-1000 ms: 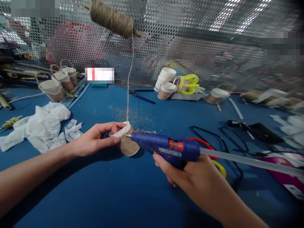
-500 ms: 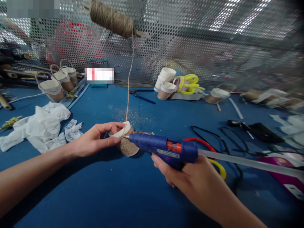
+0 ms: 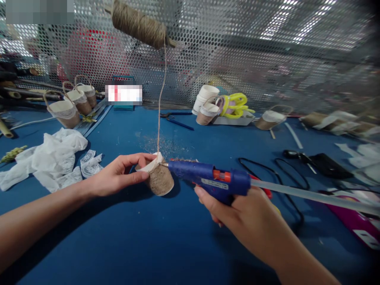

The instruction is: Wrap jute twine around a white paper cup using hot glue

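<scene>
My left hand (image 3: 124,174) pinches the rim of a small paper cup (image 3: 161,180) wrapped in brown twine, which lies tilted on its side above the blue table. From a spool (image 3: 138,23) hanging on the mesh, a strand of twine (image 3: 160,99) runs down to the cup's rim. In my right hand (image 3: 246,217) is a blue hot glue gun (image 3: 208,178), its nozzle at the cup just under the white rim. A long clear glue stick (image 3: 311,196) sticks out of the gun's back. The fingers on the trigger are partly hidden.
White lace (image 3: 56,158) lies at the left, with several handled cups (image 3: 63,113) behind it. Pliers (image 3: 178,120) rest at the back middle, near stacked white cups (image 3: 204,99) and a bundle of yellow cord (image 3: 234,105). A black cable (image 3: 279,178) loops at the right.
The glue gun in my right hand has moved a little right and up, its nozzle sliding along below the cup's rim. My left hand and the cup have stayed nearly still.
</scene>
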### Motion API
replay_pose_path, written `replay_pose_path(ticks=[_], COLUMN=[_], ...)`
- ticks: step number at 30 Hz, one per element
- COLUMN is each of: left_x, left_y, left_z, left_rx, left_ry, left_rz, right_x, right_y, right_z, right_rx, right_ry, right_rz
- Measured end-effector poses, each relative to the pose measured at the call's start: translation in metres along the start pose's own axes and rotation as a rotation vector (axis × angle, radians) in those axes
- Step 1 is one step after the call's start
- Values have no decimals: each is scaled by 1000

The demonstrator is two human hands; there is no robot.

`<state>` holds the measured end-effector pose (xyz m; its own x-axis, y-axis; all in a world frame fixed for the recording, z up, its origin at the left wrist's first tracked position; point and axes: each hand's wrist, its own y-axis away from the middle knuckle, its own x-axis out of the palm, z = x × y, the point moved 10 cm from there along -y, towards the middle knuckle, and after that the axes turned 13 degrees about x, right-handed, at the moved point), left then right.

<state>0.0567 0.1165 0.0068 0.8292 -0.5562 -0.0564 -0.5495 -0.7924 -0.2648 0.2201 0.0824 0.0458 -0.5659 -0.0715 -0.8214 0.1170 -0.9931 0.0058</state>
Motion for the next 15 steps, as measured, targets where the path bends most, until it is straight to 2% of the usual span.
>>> replay_pose_path(ticks=[3, 6, 10, 15], left_x=[0, 1, 2, 1], left_y=[0, 0, -1, 0], left_z=[0, 0, -1, -1], left_rx=[7, 17, 33, 28], left_ry=[-2, -2, -4, 7], left_rz=[-3, 6, 18, 16], right_x=[-1, -3, 0, -1], right_y=[0, 2, 6, 5], right_z=[-3, 6, 17, 13], right_rx=[19, -9, -16, -19], right_ry=[-13, -16, -42, -38], right_rz=[-13, -28, 12, 11])
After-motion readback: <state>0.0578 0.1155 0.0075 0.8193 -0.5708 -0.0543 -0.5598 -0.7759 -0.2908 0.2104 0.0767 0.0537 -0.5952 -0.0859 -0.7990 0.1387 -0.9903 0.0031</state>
